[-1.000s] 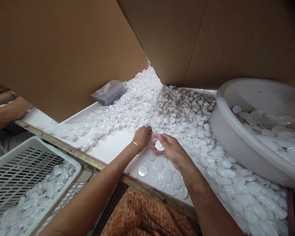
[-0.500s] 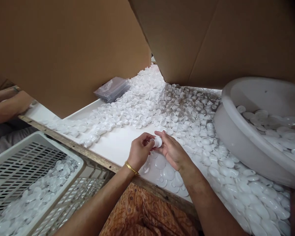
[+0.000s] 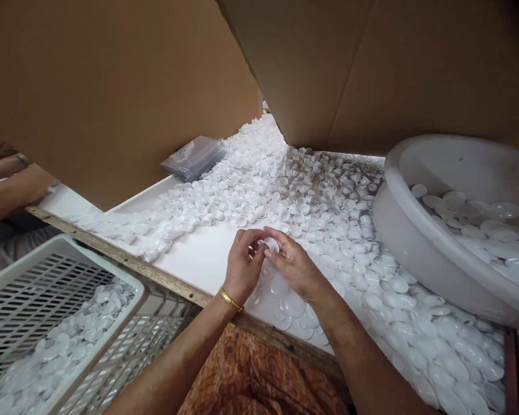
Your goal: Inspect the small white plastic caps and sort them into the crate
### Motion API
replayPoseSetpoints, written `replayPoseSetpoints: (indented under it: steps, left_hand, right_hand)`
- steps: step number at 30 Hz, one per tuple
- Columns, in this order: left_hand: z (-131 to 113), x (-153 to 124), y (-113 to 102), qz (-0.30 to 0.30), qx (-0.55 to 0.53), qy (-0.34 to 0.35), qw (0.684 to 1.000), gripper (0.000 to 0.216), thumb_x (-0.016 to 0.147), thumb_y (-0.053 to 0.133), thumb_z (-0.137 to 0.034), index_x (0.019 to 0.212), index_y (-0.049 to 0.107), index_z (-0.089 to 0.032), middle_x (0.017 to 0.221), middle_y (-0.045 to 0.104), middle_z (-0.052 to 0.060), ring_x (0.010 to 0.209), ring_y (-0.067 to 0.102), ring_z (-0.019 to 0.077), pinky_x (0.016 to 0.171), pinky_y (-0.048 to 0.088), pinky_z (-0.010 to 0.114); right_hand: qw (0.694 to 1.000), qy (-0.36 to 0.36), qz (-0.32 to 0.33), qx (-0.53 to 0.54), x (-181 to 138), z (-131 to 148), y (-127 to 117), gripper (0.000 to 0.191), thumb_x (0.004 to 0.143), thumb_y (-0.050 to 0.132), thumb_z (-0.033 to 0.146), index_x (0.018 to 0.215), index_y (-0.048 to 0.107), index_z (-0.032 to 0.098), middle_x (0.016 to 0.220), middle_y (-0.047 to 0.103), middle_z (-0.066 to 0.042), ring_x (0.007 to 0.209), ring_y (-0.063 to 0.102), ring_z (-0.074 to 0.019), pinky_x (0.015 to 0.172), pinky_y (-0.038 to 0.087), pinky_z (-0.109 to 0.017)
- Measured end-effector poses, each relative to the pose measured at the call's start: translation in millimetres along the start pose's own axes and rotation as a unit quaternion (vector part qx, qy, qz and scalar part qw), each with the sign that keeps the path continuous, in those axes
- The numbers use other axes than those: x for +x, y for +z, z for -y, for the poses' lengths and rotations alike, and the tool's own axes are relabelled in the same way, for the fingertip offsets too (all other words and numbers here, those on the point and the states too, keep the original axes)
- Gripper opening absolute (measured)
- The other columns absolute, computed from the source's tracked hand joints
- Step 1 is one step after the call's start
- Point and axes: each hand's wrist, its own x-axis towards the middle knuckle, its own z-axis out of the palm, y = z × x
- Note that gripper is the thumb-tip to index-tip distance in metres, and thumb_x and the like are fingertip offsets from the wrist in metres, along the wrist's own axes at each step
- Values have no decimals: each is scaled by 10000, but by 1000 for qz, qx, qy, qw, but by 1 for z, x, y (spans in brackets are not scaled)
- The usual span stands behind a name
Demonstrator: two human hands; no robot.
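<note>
Two hands (image 3: 244, 266) closer around one disc (image 3: 272, 244)

Loose white cups (image 3: 251, 193) and discs (image 3: 282, 320) cover the white table (image 3: 194, 256).

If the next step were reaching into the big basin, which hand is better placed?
Probably the right hand: it is nearer the basin, and the left hand would likely have to cross it. Both hands meet around a small white piece.

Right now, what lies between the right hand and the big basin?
In the head view, many small loose white pieces lie spread on the table between the right hand and the basin.
</note>
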Motion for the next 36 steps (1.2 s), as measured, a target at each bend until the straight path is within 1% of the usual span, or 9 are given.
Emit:
replayPoseSetpoints:
  steps: [3, 6, 11, 14, 17, 20, 25, 32, 36]
  left_hand:
    - [1, 1, -9, 39, -15, -11, 999, 328, 748, 519, -140, 1070, 495, -197, 984, 497, 46, 860, 516, 138, 670, 453, 244]
    - [1, 3, -19, 104, -5, -12, 994, 381, 736, 529, -130, 1107, 495, -210, 1013, 472, 53, 871, 515, 144, 688, 467, 261]
    - [-4, 6, -27, 147, 67, 56, 985, 218, 770, 526, -137, 957, 607, -216, 966, 544, 40, 903, 502, 170, 799, 433, 318]
    - [-7, 7, -28, 125, 85, 90, 984, 154, 776, 549, -146, 895, 623, -210, 910, 610, 18, 895, 511, 171, 842, 404, 330]
    - [-10, 7, -30, 60, 92, 92, 990, 107, 799, 545, -193, 882, 612, -198, 887, 624, 19, 869, 534, 164, 783, 422, 298]
    - [-12, 4, -29, 38, 111, 77, 990, 81, 809, 511, -200, 844, 582, -183, 793, 608, 14, 764, 543, 146, 687, 430, 264]
    - [-14, 0, -28, 36, 133, 64, 988, 98, 800, 475, -170, 839, 565, -173, 758, 593, 13, 708, 534, 136, 594, 414, 225]
    - [-18, 1, -32, 64, 109, 59, 990, 133, 818, 478, -197, 861, 599, -164, 779, 623, 24, 710, 551, 131, 635, 425, 230]
    - [-18, 1, -34, 60, 114, 43, 991, 142, 800, 490, -173, 867, 614, -169, 788, 634, 20, 711, 559, 126, 654, 433, 225]
  right_hand:
    - [999, -11, 34, 5, -2, 2, 2, 556, 804, 521, 214, 1332, 348, 243, 1355, 438, -83, 1250, 401, -172, 1021, 351, -365]
    - [999, -16, 25, -37, -4, 4, 5, 644, 781, 499, 140, 1371, 272, 263, 1385, 395, -90, 1242, 412, -179, 987, 393, -363]
    - [992, -64, 6, -108, -6, 6, 8, 725, 745, 467, 78, 1381, 222, 326, 1467, 231, -50, 1168, 480, -177, 893, 482, -327]
    - [993, -82, -5, -87, -4, 3, 8, 675, 733, 486, 74, 1333, 286, 307, 1410, 323, -63, 1075, 547, -157, 862, 506, -316]
    - [993, -88, -32, -74, -2, 0, 7, 409, 765, 547, 150, 1153, 454, 243, 1182, 527, -56, 993, 593, -152, 873, 506, -328]
    - [982, -121, -43, -137, -2, 0, 6, 234, 789, 574, 194, 1020, 537, 212, 1015, 589, -46, 936, 612, -159, 865, 509, -332]
    - [960, -172, -57, -212, -5, 4, 8, 213, 811, 532, 130, 1004, 536, 220, 948, 573, -39, 857, 618, -153, 799, 524, -317]
    - [933, -211, -60, -286, -9, 7, 10, 221, 830, 503, 130, 1037, 513, 205, 933, 559, -55, 840, 582, -169, 765, 510, -324]
    - [931, -204, -52, -298, -10, 6, 12, 254, 846, 468, 138, 1085, 494, 220, 978, 557, -67, 881, 571, -180, 783, 502, -325]
